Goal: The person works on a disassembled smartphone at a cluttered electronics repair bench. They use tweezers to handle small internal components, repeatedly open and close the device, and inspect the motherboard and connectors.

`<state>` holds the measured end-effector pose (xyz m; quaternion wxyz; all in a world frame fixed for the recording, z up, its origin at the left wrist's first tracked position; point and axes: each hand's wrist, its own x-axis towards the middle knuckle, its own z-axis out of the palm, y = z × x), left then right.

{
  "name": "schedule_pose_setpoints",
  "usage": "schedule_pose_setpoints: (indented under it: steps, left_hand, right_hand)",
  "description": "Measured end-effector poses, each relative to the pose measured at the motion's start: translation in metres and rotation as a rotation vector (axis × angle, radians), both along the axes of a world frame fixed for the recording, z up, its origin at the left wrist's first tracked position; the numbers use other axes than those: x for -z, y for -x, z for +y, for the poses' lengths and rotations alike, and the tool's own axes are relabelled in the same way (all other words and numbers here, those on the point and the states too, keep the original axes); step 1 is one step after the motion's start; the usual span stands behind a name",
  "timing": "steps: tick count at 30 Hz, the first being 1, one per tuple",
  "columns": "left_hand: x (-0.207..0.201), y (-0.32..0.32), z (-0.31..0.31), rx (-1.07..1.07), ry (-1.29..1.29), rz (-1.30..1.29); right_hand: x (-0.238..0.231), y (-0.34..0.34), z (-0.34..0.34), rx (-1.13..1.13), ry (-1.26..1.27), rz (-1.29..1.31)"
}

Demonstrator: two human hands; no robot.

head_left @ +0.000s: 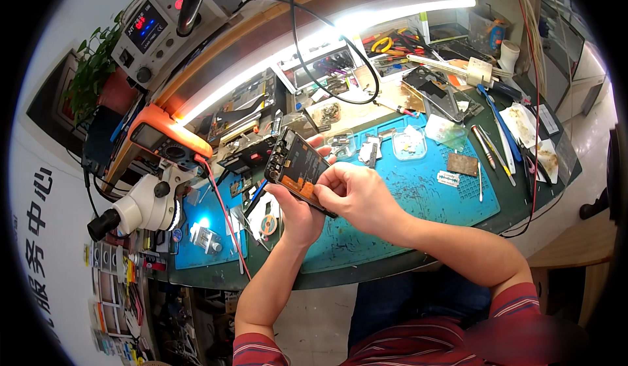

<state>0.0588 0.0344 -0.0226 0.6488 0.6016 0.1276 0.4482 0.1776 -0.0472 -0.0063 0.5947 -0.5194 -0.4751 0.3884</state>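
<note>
My left hand [299,217] is closed round an opened smartphone [293,158], holding it tilted above the mat. Dark inner parts show on the phone, with camera parts at its upper left end and an orange-brown patch [299,187] near the lower edge. Fingers of my left hand wrap behind the phone, and the thumb lies along its near side. My right hand [358,191] is pinched at the phone's lower right part, by the orange-brown patch. Whatever sits between those fingertips is hidden.
A blue work mat [412,196] lies beneath my hands. A microscope [140,206] and an orange multimeter [170,137] stand at left, its red lead [226,219] crossing the bench. Tweezers, pliers [531,162] and a clear parts box [409,145] lie to the right.
</note>
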Motion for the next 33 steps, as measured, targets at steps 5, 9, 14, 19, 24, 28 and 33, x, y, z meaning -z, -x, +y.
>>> schedule_pose_setpoints:
  steps: [5,9,14,19,24,28,33]
  left_hand:
    - [-0.001,0.005,-0.001,0.040,0.110,0.009]
    - [-0.003,0.001,-0.004,0.088,0.213,-0.031]
    - [-0.006,0.004,-0.006,0.084,0.278,-0.041]
    - [-0.007,0.003,-0.007,0.091,0.297,-0.043]
    - [-0.002,0.012,0.005,0.334,0.393,-0.214]
    - [-0.006,0.006,-0.002,-0.012,0.333,-0.066]
    - [0.000,0.007,0.001,0.036,0.264,-0.070]
  right_hand:
    - [0.006,0.008,0.001,0.068,-0.131,-0.148]
    - [0.012,0.008,0.002,0.126,-0.206,-0.232]
    - [0.013,0.011,0.001,0.133,-0.290,-0.289]
    - [0.015,0.011,0.002,0.133,-0.317,-0.302]
    - [0.016,0.011,0.000,0.150,-0.437,-0.332]
    - [0.015,0.011,0.000,0.180,-0.496,-0.394]
    - [0.016,0.014,0.002,0.200,-0.431,-0.323]
